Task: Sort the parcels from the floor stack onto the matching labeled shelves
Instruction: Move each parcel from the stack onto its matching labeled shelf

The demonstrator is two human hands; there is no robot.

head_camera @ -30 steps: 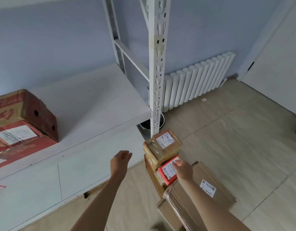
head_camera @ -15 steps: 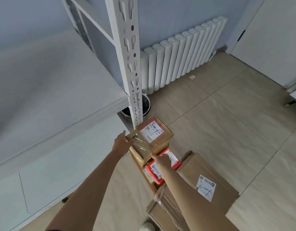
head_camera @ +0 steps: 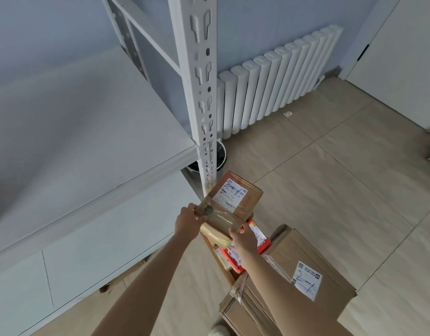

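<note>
Left hand: the left hand (head_camera: 187, 220) grips the near-left corner of the top parcel (head_camera: 229, 204), fingers curled over its taped edge.
Right hand: the right hand (head_camera: 243, 238) clasps the near-right edge of the same parcel, thumb on top and fingers wrapped underneath.
Top parcel: a small brown cardboard box, glossy with clear tape, tilted, held over the floor stack just beside the shelf post (head_camera: 200, 93); a white shipping label (head_camera: 231, 193) with handwritten marks covers its far half.
Red parcel: a flat red-and-white parcel (head_camera: 260, 238) lies directly under the held box, partly hidden by the right hand.
Large carton: a plain, matte brown carton (head_camera: 303, 275) sits to the right of the stack, bearing a white label (head_camera: 306, 283) with a handwritten "2-1".
Shelf: a smooth white shelf board (head_camera: 87, 132) spreads to the left, level with the parcel; the post is white perforated metal with keyhole slots.
Floor: beige tiles (head_camera: 330, 190) with thin grout lines.
Radiator: white, ribbed radiator (head_camera: 277, 81) of rounded vertical columns, against the blue wall.
</note>
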